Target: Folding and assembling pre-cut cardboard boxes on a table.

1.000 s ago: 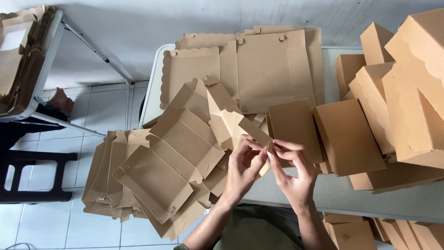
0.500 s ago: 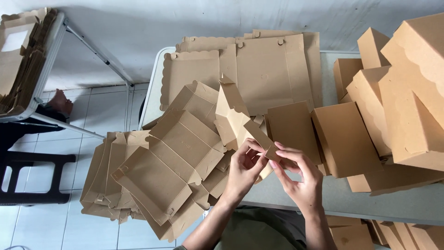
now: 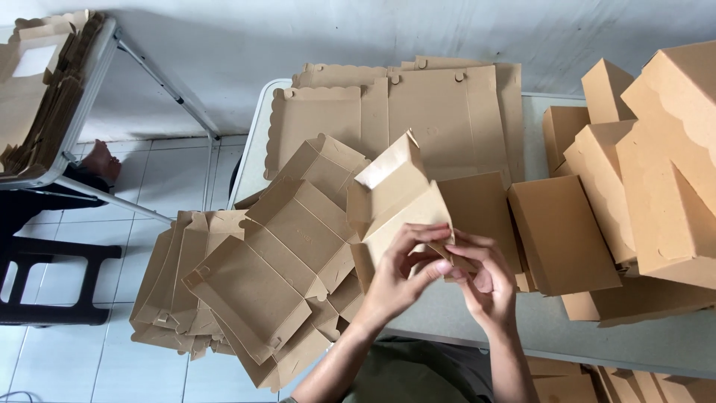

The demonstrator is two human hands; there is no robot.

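A half-folded brown cardboard box (image 3: 391, 195) is held raised over the table (image 3: 447, 313), its lower corner flap pinched between the closed fingers of the left hand (image 3: 399, 277) and right hand (image 3: 485, 280), apparently so the corner can be tucked, beside stacked folded boxes (image 3: 656, 179).

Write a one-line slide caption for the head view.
Left hand and right hand fold a brown cardboard box blank above a grey table.

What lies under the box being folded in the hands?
Under the half-folded box lie flat box blanks and a closed box on the table; anything directly beneath is hidden.
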